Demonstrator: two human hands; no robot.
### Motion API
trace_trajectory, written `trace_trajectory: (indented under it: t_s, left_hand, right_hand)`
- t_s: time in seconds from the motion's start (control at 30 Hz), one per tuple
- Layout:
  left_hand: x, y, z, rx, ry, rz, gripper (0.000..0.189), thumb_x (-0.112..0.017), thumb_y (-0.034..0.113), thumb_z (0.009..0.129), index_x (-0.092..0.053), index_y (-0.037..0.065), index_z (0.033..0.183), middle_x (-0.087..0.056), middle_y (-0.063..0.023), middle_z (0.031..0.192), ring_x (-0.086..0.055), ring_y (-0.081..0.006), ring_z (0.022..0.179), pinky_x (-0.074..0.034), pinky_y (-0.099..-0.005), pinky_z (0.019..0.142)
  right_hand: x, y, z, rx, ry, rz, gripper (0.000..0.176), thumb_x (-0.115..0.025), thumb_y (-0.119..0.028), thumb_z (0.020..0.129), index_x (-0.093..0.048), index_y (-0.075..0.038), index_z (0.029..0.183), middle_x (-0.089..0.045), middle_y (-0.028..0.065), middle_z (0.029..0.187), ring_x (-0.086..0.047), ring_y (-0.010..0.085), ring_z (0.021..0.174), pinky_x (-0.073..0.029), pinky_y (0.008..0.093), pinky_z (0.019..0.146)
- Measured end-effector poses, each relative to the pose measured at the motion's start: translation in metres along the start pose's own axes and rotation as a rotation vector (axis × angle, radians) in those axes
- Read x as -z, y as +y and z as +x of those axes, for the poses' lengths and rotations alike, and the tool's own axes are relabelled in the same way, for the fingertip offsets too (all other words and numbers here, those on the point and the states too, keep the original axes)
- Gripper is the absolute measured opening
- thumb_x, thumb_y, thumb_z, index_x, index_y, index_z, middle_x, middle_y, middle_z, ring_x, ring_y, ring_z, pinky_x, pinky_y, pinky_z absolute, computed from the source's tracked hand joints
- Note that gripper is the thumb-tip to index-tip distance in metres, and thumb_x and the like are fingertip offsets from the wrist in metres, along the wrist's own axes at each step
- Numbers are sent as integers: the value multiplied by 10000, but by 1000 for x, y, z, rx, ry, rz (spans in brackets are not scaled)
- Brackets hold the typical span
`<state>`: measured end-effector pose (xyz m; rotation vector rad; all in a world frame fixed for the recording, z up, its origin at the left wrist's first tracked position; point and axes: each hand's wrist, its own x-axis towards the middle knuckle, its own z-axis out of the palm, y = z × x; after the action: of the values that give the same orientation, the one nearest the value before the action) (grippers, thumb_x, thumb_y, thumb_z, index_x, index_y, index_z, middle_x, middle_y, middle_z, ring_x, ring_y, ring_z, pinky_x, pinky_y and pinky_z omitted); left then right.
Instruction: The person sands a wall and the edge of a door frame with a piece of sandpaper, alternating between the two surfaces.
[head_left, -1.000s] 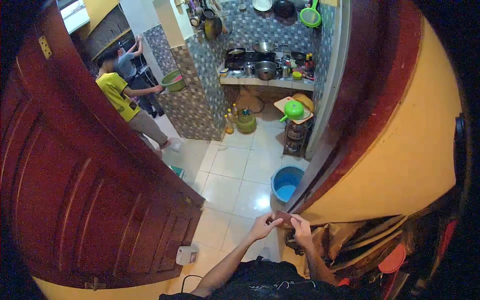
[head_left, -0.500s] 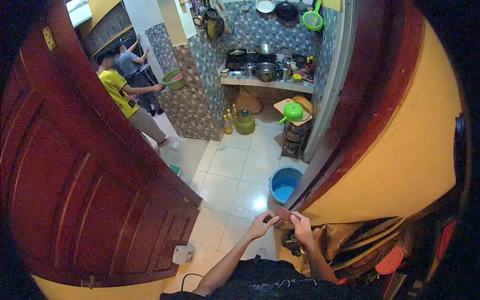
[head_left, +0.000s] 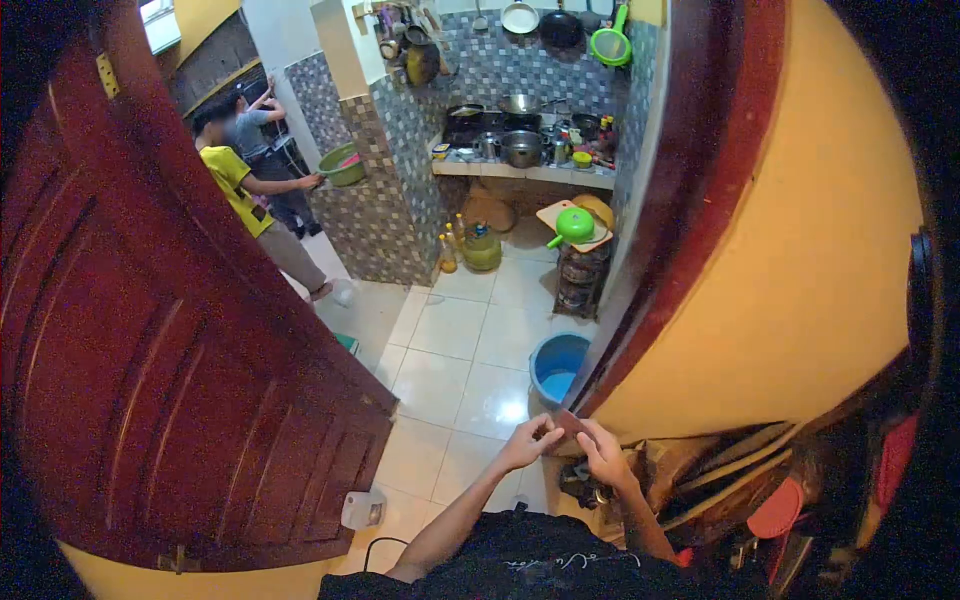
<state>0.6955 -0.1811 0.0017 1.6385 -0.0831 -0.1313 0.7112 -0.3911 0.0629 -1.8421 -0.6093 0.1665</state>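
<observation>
Tiled floor point(head_left: 430, 385); brown piece point(head_left: 570, 423) pinched in right fingers point(head_left: 592, 444); left fingers point(head_left: 548, 438) at edge, grip unclear.

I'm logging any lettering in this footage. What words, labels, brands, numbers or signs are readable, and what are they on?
Nothing can be read with confidence.
Black shirt: white script, too distorted to read.
Yellow shirt: dark print, too blurred.
White jug: faint markings, too small.
Brown flat piece: no lettering visible.
</observation>
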Motion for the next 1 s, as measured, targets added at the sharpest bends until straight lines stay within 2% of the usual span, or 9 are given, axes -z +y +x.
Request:
trace_trajectory:
  t_s: [0.13, 0.17, 0.23, 0.37, 0.43, 0.57, 0.67, 0.83, 1.0]
  left_hand:
    - [1, -15, 2, -27, 7, 20, 324, -688, 341, 958, -678, 70, 1136, -700, -16, 966, -601, -95, 859, -494, -287, 784]
    - [0, -5, 4, 13, 49, 53, 334, -679, 344, 964, -670, 73, 1158, -699, -19, 1004, -606, -110, 858, -495, -289, 797]
    - [-3, 5, 4, -2, 49, -12, 358, -655, 346, 979, -648, 59, 1194, -686, -36, 1030, -604, -121, 858, -492, -277, 781]
    - [-21, 18, 8, 6, -32, 8, 340, -553, 361, 1028, -638, 63, 1167, -675, -49, 990, -615, -134, 855, -488, -301, 791]
    - [-28, 15, 12, 203, 148, -76, 452, -504, 504, 1018, -631, 71, 1043, -686, -49, 927, -631, -140, 817, -473, -291, 736]
    - [-34, 24, 12, 418, 34, -11, 511, -487, 583, 995, -619, 91, 948, -688, -49, 848, -642, -147, 775, -466, -298, 690]
    - [-40, 25, 5, 452, -91, -20, 421, -519, 493, 1001, -629, 94, 926, -680, -47, 804, -641, -145, 751, -466, -302, 674]
    - [-48, 11, 6, 404, -11, -46, 240, -534, 266, 963, -655, 70, 897, -688, -56, 802, -655, -145, 751, -460, -299, 662]
    - [-62, 17, 7, 374, 44, -31, 213, -515, 221, 952, -639, 60, 886, -674, -51, 789, -646, -141, 757, -460, -295, 671]
  right_hand:
    - [5, 1, -11, -57, -4, -45, 392, -498, -238, 1023, -560, 3, 1326, -651, 213, 1242, -622, 341, 1169, -456, 395, 1018]
    - [9, -10, -13, -61, 24, -34, 362, -507, -219, 1034, -573, 12, 1305, -667, 170, 1177, -629, 273, 1094, -459, 369, 976]
    - [7, 7, -17, 25, 26, -142, 371, -504, -235, 1037, -568, 9, 1309, -640, 193, 1230, -613, 321, 1147, -459, 404, 1005]
    - [14, -7, -28, 13, -11, -138, 373, -502, -238, 1035, -567, -19, 1330, -613, 199, 1258, -593, 337, 1177, -445, 406, 1023]
    - [17, -6, -30, 133, 5, -216, 363, -494, -205, 1025, -565, -24, 1331, -604, 200, 1273, -577, 382, 1181, -460, 435, 1000]
    - [13, 8, -40, 116, 72, -312, 347, -523, -210, 1009, -587, -66, 1318, -599, 177, 1290, -586, 373, 1171, -466, 444, 994]
    - [15, 22, -50, 137, 22, -441, 357, -543, -215, 996, -588, -84, 1325, -596, 172, 1295, -595, 370, 1155, -466, 463, 991]
    - [22, 35, -60, 195, -18, -538, 385, -578, -224, 969, -600, -84, 1326, -566, 186, 1352, -557, 381, 1211, -450, 483, 1002]
    - [45, 30, -66, 223, -21, -595, 482, -629, -240, 917, -576, -171, 1391, -426, 214, 1513, -516, 408, 1269, -417, 512, 1055]
